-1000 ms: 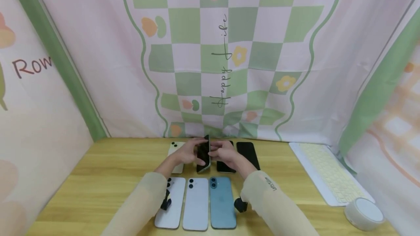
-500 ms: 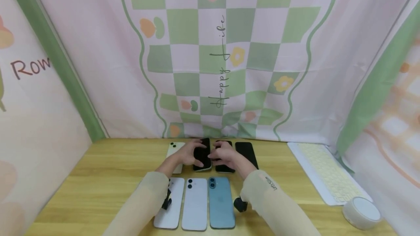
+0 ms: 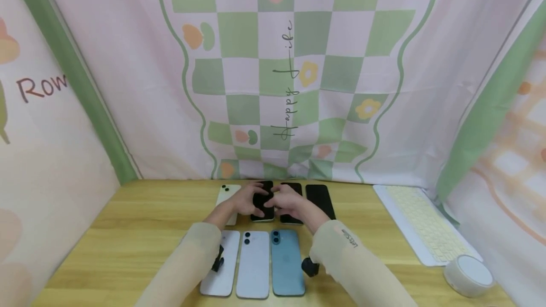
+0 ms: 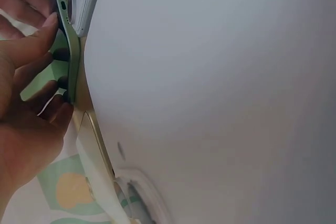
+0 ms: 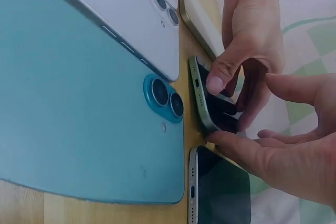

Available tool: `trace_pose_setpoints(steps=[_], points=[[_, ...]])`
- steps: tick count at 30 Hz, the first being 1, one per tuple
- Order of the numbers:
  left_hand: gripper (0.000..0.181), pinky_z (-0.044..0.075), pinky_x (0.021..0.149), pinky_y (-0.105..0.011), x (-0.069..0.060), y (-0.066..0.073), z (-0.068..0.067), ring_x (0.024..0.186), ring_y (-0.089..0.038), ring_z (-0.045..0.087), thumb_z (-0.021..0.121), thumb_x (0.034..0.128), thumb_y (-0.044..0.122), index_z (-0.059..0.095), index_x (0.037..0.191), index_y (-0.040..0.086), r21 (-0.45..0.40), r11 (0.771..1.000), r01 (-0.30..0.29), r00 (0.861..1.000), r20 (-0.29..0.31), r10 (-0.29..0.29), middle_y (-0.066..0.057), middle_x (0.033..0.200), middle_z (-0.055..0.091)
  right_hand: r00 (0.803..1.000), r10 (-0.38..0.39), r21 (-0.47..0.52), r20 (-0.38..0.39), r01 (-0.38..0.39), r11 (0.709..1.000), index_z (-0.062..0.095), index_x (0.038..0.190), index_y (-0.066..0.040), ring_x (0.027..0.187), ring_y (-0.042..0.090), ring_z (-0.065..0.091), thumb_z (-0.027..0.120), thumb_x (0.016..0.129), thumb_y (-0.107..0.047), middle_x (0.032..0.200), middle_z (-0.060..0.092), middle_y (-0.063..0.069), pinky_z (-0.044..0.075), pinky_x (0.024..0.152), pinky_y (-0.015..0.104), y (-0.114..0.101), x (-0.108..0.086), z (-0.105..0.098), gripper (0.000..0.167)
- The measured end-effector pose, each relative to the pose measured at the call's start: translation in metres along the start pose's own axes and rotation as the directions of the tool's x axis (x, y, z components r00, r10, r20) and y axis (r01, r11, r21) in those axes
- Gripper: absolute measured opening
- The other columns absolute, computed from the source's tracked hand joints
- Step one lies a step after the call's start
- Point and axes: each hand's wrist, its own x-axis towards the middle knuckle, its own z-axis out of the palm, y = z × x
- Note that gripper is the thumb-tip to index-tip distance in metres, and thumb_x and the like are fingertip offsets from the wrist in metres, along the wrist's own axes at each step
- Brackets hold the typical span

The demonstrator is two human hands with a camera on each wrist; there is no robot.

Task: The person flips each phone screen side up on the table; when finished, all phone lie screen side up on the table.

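In the head view, a phone (image 3: 262,199) with a dark screen lies face up in the back row. My left hand (image 3: 242,200) spans it with thumb and fingers; the right wrist view shows that thumb (image 5: 216,84) on its screen. Its frame looks green in the left wrist view, where the phone's port end (image 4: 64,4) shows. My right hand (image 3: 291,201) is at its right side. There, in the right wrist view, a fingertip (image 5: 215,137) touches the near corner. Another dark phone (image 3: 292,219) lies partly under my right hand.
A pale phone (image 3: 229,194) is left in the back row; a black one (image 3: 321,199) lies at its right end. Two white-backed phones, one of them (image 3: 253,269) in the middle, and a blue phone (image 3: 287,269) form the front row. Right stand a keyboard (image 3: 422,221) and a white cylinder (image 3: 468,276).
The phone between my hands stood tilted on its edge a second ago; it has come down to lie face up. My right hand has shifted slightly left over its right side.
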Motion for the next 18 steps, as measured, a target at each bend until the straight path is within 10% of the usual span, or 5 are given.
trace_pose_setpoints(steps=[9,12,18], points=[[0.063,0.035,0.127,-0.057,0.0,-0.001,0.003,0.15,-0.045,0.042,0.087,0.0787,0.01,0.065,0.137,0.001,-0.008,1.0,0.005,1.0,0.006,-0.005,-0.024,0.162,0.044,0.999,-0.034,-0.083,-0.005,0.034,0.996,0.035,0.157,0.002,0.074,0.013,0.056,0.068,0.094,-0.005,0.105,0.064,0.012,0.057,0.084,0.033,-0.003,-0.003,-0.001,0.072],[0.066,0.036,0.126,-0.056,-0.002,-0.003,-0.001,0.149,-0.045,0.044,0.087,0.079,0.01,0.063,0.139,-0.002,-0.002,0.999,-0.039,0.999,-0.033,0.039,-0.025,0.159,0.047,0.996,-0.081,-0.152,-0.034,0.075,0.986,0.037,0.157,0.001,0.078,0.02,0.064,0.068,0.094,-0.006,0.12,0.07,0.02,0.057,0.081,0.032,-0.003,0.001,0.001,0.07],[0.068,0.04,0.123,-0.056,-0.011,-0.013,-0.016,0.144,-0.045,0.049,0.086,0.0782,0.005,0.059,0.14,-0.008,0.036,0.996,-0.087,0.991,-0.102,0.09,-0.026,0.153,0.053,0.965,-0.242,-0.373,-0.101,0.189,0.908,0.048,0.152,-0.002,0.139,0.04,0.057,0.071,0.095,-0.012,0.155,0.052,0.026,0.054,0.11,0.051,0.002,0.005,0.014,0.062]])
